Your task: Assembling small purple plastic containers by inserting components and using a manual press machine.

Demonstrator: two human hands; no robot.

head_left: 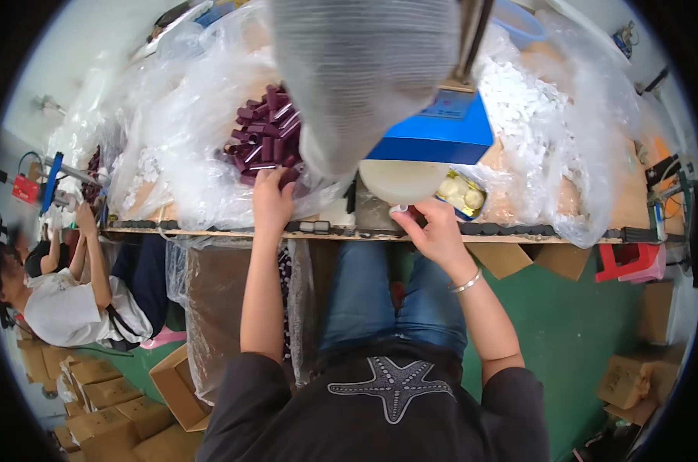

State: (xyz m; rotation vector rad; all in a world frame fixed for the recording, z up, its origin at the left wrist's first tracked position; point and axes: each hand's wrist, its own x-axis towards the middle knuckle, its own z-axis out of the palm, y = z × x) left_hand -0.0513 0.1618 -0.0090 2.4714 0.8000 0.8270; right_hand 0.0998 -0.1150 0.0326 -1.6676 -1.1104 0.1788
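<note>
A person's left hand (273, 199) reaches, fingers curled, into dark maroon tubes (266, 138) in a plastic bag (187, 146); the right hand (434, 227) pinches a small white cap (399, 209) near the tabletop (233, 232) edge.

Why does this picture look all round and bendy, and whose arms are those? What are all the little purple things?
The picture comes from a small camera worn on a person's head, looking down. Its lens sees very wide, so straight edges bend near the rim. The two arms coming up from the bottom belong to that person, who sits at a worktable.

The left hand reaches into a heap of dark purple tubes lying in clear plastic bags. The right hand, with a silver bracelet on the wrist, pinches something small between its fingertips; it is too tiny to name. Nearby are a blue box, a white round tub and piles of small white pieces. Another person sits at the far left, and cardboard boxes stand on the green floor.
</note>
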